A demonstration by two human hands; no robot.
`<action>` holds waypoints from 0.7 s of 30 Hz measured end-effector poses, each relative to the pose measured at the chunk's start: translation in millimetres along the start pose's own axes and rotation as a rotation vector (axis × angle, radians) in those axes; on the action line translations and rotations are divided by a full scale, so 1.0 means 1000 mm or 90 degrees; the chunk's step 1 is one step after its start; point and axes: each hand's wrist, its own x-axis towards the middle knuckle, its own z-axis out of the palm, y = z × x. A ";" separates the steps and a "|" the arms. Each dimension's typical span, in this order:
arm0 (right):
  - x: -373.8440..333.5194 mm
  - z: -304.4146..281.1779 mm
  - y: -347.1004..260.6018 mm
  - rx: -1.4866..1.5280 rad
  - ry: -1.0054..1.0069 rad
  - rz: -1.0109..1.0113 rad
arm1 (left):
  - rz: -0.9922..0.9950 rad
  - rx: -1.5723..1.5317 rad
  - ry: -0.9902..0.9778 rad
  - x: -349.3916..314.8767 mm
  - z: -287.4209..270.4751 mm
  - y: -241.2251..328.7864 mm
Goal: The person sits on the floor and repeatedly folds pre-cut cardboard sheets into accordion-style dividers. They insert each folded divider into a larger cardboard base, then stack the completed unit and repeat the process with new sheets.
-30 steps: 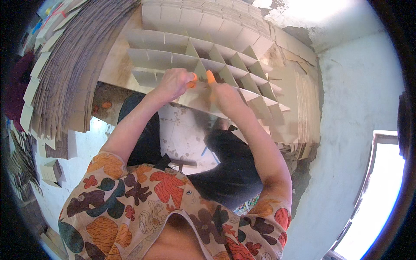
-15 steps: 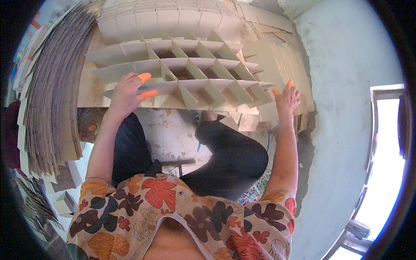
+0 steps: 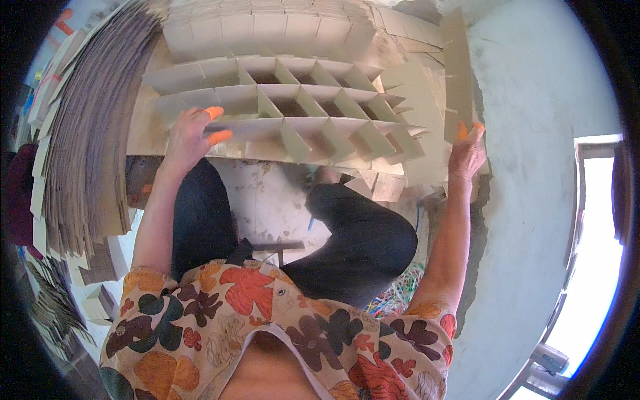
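A cardboard divider grid lies on the work surface, with slotted cross pieces standing in several long strips. Its left part has no cross pieces. At the front left end of the grid is my left hand, thumb and forefinger in orange finger covers and spread apart; whether they touch the front strip I cannot tell. Over on the right, my right hand pinches the lower end of a slotted cardboard strip, held upright near the wall. Orange covers show on its fingertips too.
A tall stack of cardboard sheets leans at the left. Behind the grid stand rows of slotted strips. More flat strips lie at the right, against a pale wall. Coloured straps lie on the floor below.
My right hand has moved right, away from the grid's right end, and now grips an upright cardboard strip. My left hand stays by the grid's left end, fingers still apart.
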 end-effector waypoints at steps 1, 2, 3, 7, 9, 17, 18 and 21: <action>0.000 -0.013 -0.015 0.070 0.033 -0.028 | -0.001 0.000 0.006 -0.001 -0.003 0.001; 0.002 -0.028 -0.031 0.138 0.069 -0.058 | -0.003 -0.003 0.016 0.000 -0.005 0.001; 0.002 -0.040 -0.052 0.214 0.101 -0.091 | -0.012 -0.011 0.004 -0.002 -0.008 -0.001; -0.018 -0.085 -0.151 0.442 0.071 -0.316 | -0.021 -0.041 0.001 -0.009 -0.009 -0.011; -0.030 -0.077 -0.180 0.479 0.052 -0.435 | -0.023 -0.057 0.008 -0.012 -0.002 -0.019; -0.084 -0.063 -0.261 0.601 -0.196 -0.503 | -0.011 -0.051 0.018 -0.015 0.010 -0.032; -0.087 -0.063 -0.267 0.591 -0.210 -0.493 | -0.016 -0.056 0.017 -0.016 0.011 -0.032; -0.093 -0.060 -0.278 0.566 -0.248 -0.479 | -0.025 -0.055 0.009 -0.013 0.010 -0.029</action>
